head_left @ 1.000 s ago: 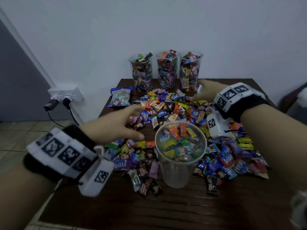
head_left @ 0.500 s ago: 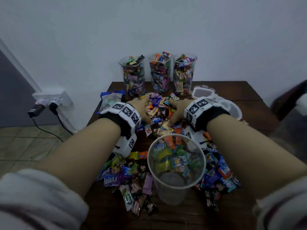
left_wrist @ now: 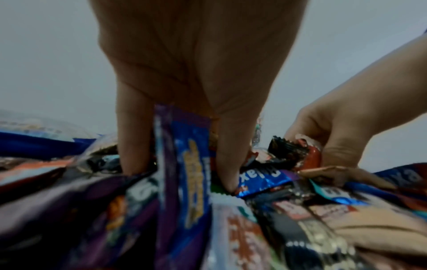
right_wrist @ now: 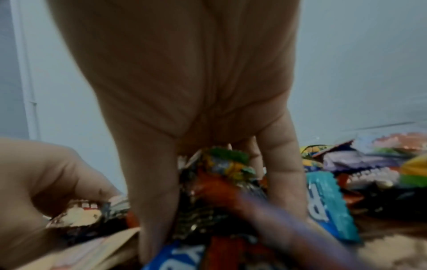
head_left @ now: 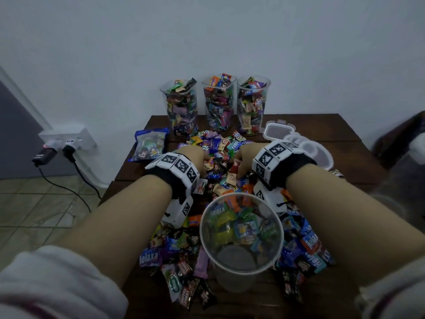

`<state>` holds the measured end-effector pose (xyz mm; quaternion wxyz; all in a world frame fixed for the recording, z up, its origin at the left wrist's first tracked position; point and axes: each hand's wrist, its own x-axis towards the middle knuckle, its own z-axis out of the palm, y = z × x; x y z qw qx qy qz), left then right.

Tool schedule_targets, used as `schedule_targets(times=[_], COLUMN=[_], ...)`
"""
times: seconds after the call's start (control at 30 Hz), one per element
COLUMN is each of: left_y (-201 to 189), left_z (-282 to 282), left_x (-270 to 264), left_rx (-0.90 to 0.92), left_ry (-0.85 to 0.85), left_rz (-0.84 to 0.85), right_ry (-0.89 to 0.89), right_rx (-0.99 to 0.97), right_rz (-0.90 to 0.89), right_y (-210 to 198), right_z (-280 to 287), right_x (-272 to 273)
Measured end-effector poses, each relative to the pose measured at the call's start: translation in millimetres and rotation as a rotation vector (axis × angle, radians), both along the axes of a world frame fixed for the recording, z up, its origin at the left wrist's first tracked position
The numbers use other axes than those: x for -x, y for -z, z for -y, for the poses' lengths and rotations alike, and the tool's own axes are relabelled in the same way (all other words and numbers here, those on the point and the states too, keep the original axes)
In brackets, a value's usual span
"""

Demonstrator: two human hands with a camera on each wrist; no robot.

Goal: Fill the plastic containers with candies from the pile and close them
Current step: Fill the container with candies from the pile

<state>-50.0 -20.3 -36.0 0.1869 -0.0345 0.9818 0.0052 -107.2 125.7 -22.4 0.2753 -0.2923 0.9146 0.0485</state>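
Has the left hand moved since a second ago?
Yes. The left hand has gone forward across the candy pile, away from the near cup and toward the three full cups by the wall, and now grips candies.

A wall socket [head_left: 66, 140] holds two plugs, perhaps chargers [head_left: 46, 155], beside the wooden table [head_left: 322, 127].

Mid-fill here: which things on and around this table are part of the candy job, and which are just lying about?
Job:
candy pile
empty container
three filled containers
lids
left hand
right hand

Lying about:
blue candy bag
wall socket with plugs
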Motion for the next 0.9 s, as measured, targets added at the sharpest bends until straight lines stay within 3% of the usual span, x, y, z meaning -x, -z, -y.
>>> schedule_targets(times=[0.2,0.6,0.9], left_y=[-7.3,-21.1,-49.1], left_z=[1.2,4.0,-9.9], left_x=[-6.1,-29.8,-63.1], left_rx=[-0.094,-0.243,-0.398], left_ry=[-0.068,-0.169,-0.200], left_rz=[-0.091,-0.319,-0.498], right_ry=[0.039,0.133,0.149], right_rx=[0.011,0.421,0.563], right_rz=[-0.065,-0.066,-0.116], right_y=[-5.2,-29.8,-53.4], right_z=[-3.2,-33.2,-48.9], right_x=[-5.8,-27.2,-55.8])
